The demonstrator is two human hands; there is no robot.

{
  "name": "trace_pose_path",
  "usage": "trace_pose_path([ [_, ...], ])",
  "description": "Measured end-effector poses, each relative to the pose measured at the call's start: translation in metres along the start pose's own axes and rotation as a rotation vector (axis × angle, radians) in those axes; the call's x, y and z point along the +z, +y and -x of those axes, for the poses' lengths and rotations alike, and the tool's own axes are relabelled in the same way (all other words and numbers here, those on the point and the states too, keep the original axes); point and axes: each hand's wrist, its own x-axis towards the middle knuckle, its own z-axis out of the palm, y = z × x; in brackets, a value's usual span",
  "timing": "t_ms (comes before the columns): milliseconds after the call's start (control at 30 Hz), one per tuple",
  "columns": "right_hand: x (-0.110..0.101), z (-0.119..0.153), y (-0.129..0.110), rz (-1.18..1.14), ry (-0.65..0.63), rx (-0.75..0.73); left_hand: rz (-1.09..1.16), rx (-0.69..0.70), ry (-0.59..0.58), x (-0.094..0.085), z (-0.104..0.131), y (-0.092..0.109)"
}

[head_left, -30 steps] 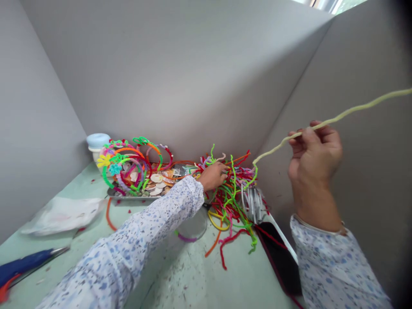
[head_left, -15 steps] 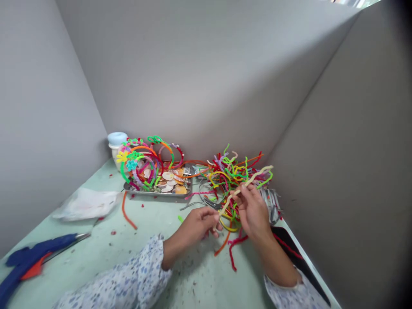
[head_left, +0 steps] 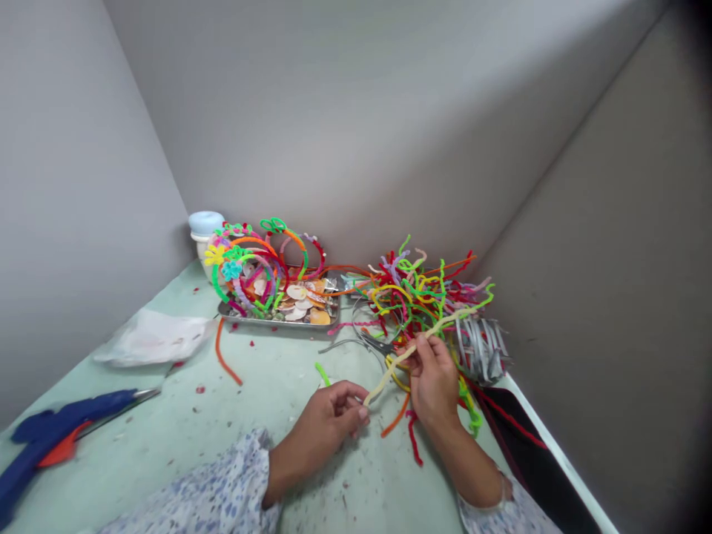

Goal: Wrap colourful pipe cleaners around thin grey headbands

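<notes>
A pale yellow pipe cleaner (head_left: 452, 317) runs slantwise between my two hands. My left hand (head_left: 328, 415) pinches its lower end between thumb and fingers. Farther up, my right hand (head_left: 434, 382) grips it near the middle, and the upper part sticks out past the fingers. Just behind my right hand spreads a tangled heap of coloured pipe cleaners (head_left: 414, 289). Short orange (head_left: 396, 417) and red pieces (head_left: 414, 443) lie on the table between my hands. Dark-bladed scissors (head_left: 378, 343) are partly hidden behind the right hand.
At the back left, headbands wrapped in pipe cleaner (head_left: 272, 259) rest on a metal tray (head_left: 261, 321) of flat decorations. A blue-lidded jar (head_left: 205, 225), a plastic bag (head_left: 153, 337) and a blue glue gun (head_left: 72, 426) are on the left. Silvery metal bands (head_left: 483, 348) stand at the right.
My left hand has moved down and left, and the hands are slightly farther apart. Both still hold the pale yellow pipe cleaner. The camera view has shifted slightly.
</notes>
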Motion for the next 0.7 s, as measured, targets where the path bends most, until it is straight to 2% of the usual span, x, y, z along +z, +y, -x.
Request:
trace_pose_path([
  [100,-0.002,0.003,0.007,0.054,0.023,0.018,-0.039,-0.013,-0.01,-0.001,0.002,-0.004],
  [267,-0.006,0.001,0.012,0.014,0.038,0.013,-0.086,-0.04,-0.007,-0.004,0.002,0.002],
  [433,-0.01,-0.006,0.011,-0.008,0.009,0.003,-0.151,0.022,-0.033,-0.006,0.004,0.002],
  [600,-0.011,-0.012,0.007,-0.017,0.005,-0.048,-0.095,0.021,-0.098,-0.006,0.003,0.003],
  [700,-0.008,-0.005,0.006,0.0,-0.084,-0.029,-0.002,0.021,-0.035,-0.005,0.001,0.005],
])
